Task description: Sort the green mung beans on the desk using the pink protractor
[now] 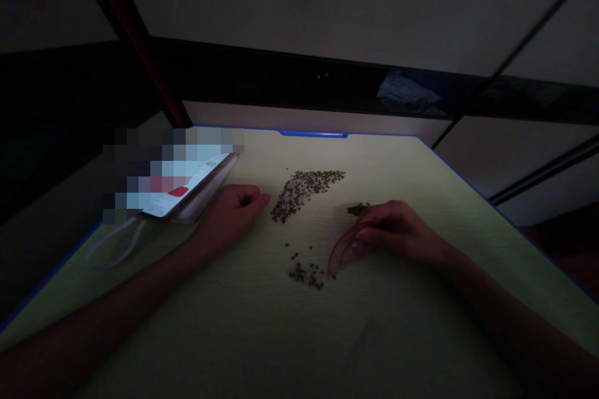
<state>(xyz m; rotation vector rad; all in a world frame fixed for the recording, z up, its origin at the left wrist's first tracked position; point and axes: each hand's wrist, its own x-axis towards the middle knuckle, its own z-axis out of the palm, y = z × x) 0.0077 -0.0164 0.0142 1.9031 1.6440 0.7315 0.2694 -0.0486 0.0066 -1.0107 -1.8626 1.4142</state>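
Observation:
My right hand pinches a clear, red-tinted protractor, its curved edge resting on the table to the left of my fingers. Beside the fingertips lies a small dark heap of grains. A larger pile of small grains, brownish and pale mixed, spreads between my two hands. Nearer to me a loose scatter of dark grains lies left of the protractor's tip. My left hand rests on the table as a loose fist, left of the large pile; nothing shows in it.
A lit phone leans at the left, partly blurred out, with a white strap loop hanging from it. The table has a blue rim and a blue handle at its far edge. Pale cabinet panels stand behind.

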